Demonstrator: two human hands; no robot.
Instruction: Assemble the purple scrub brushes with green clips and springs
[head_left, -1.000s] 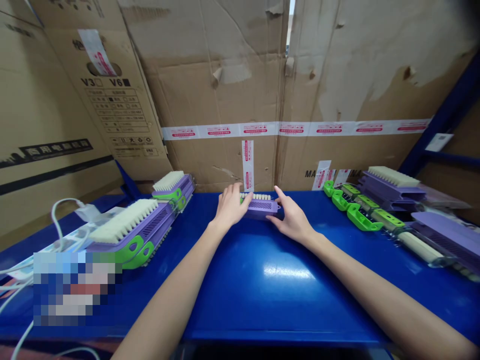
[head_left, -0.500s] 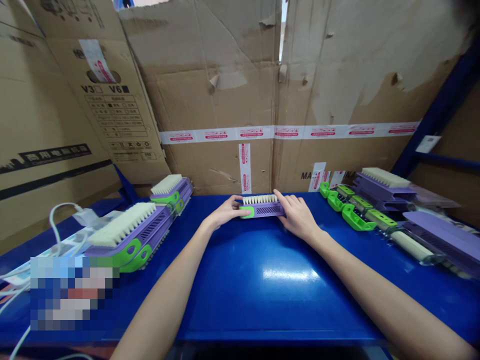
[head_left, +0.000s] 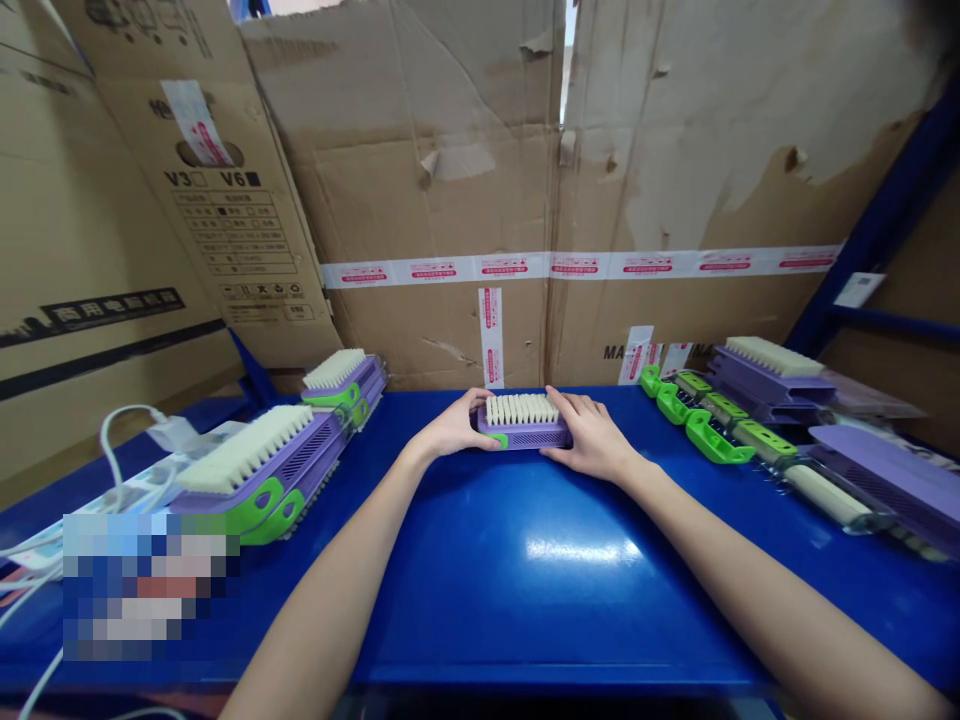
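Between 2 hands (head_left: 454,426) (head_left: 592,437), purple brush (head_left: 536,438), bristles (head_left: 523,409) now showing more

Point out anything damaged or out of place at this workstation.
The cardboard wall behind the blue table looks damaged: its surface is torn and peeling in several places. The purple-green brush at centre shows no obvious damage.

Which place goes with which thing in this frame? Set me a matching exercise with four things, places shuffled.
1. left hand
2. right hand
3. green parts
4. white plug

A. in a diagonal row on the right
B. at the purple end of the held brush
C. toward the far left
D. at the brush's green end

Pairs: 1-D, 2-B, 3-A, 4-C
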